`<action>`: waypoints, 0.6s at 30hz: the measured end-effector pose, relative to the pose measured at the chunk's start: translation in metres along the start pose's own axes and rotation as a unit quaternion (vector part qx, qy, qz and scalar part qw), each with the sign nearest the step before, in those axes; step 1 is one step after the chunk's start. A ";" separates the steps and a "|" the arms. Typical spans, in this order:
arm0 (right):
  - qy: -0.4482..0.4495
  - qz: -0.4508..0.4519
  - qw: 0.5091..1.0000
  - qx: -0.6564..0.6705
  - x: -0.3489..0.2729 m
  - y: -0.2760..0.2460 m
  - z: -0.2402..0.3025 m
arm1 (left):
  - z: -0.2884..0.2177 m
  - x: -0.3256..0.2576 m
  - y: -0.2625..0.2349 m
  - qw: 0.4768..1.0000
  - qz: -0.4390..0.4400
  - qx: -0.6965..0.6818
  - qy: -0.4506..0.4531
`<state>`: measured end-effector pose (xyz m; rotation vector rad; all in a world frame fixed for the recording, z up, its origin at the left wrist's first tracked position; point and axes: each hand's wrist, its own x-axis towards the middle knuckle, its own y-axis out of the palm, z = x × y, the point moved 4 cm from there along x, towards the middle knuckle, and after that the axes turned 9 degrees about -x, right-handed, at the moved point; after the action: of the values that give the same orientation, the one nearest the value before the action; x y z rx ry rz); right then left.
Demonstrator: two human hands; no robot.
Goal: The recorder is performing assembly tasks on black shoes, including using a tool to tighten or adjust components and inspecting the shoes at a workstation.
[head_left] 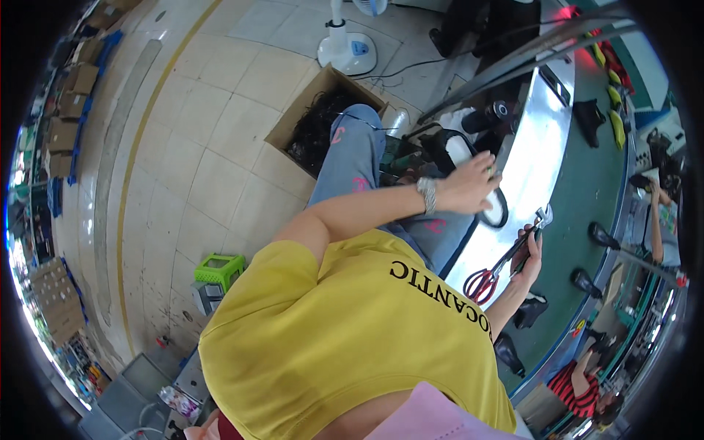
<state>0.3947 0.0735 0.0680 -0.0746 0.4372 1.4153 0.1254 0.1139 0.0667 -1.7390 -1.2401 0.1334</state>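
Wrench, red-handled scissors, right hand clamped on both, left hand nearby, hold unclear

L head cam, facing dn, nr torso

— Tools first, quick?
— Red on the handles of the scissors, silver on the wrench.
— Clothes?
— Yellow for the shirt, black lettering across it. Washed-out blue for the jeans, with pink marks. Silver for the bracelet.
— Line side?
— Green on the belt, black on the shoes. Red and black stripes on the far worker's top.
— Floor?
— Beige for the tiles, yellow for the stripe. Brown box, white fan.
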 end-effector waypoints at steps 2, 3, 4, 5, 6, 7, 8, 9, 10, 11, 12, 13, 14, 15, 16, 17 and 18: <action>-0.010 -0.004 1.000 -0.013 -0.023 0.007 0.017 | 0.023 0.032 -0.008 0.991 0.120 -0.053 -0.025; -0.014 0.000 1.000 -0.020 -0.031 0.015 0.024 | 0.039 0.041 -0.012 0.989 0.124 -0.075 -0.041; -0.010 -0.001 1.000 -0.018 -0.039 0.020 0.028 | 0.053 0.048 -0.014 0.985 0.130 -0.095 -0.057; -0.004 -0.001 1.000 -0.018 -0.044 0.024 0.030 | 0.064 0.052 -0.017 0.988 0.092 -0.113 -0.055; 0.002 0.003 1.000 -0.018 -0.048 0.028 0.029 | 0.071 0.052 -0.019 0.989 0.053 -0.130 -0.055; 0.003 0.006 1.000 -0.017 -0.052 0.030 0.027 | 0.072 0.047 -0.018 0.990 0.000 -0.117 -0.079; 0.007 -0.005 1.000 -0.018 -0.054 0.030 0.024 | 0.064 0.043 -0.026 0.986 -0.095 -0.119 -0.066; 0.009 -0.004 1.000 -0.011 -0.056 0.029 0.019 | 0.053 0.035 -0.035 0.973 -0.189 -0.122 -0.053; 0.012 -0.002 1.000 -0.006 -0.057 0.026 0.014 | 0.044 0.023 -0.046 0.951 -0.282 -0.123 -0.041; 0.012 -0.021 1.000 -0.001 -0.061 0.020 0.009 | 0.037 0.007 -0.056 0.939 -0.307 -0.143 -0.069; 0.013 -0.033 0.999 0.001 -0.064 0.016 0.006 | 0.035 -0.014 -0.069 0.925 -0.330 -0.162 -0.099; 0.019 -0.035 0.999 0.000 -0.063 0.016 0.002 | 0.046 -0.038 -0.072 0.894 -0.329 -0.231 -0.197; 0.028 -0.037 0.999 -0.003 -0.062 0.016 -0.001 | 0.060 -0.066 -0.070 0.849 -0.324 -0.296 -0.294; 0.033 -0.039 0.999 -0.014 -0.060 0.018 -0.001 | 0.080 -0.092 -0.060 0.834 -0.251 -0.324 -0.369; 0.039 -0.040 0.998 -0.020 -0.057 0.017 -0.004 | 0.102 -0.119 -0.048 0.809 -0.176 -0.348 -0.441; 0.041 -0.043 0.998 -0.024 -0.052 0.014 -0.005 | 0.115 -0.142 -0.048 0.847 -0.195 -0.259 -0.421; 0.039 -0.048 0.998 -0.028 -0.048 0.012 -0.006 | 0.126 -0.158 -0.048 0.879 -0.211 -0.170 -0.393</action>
<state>0.3776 0.0289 0.0810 -0.1936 0.4532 1.3341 -0.0542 0.0713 -0.0299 -1.7005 -2.3332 0.4138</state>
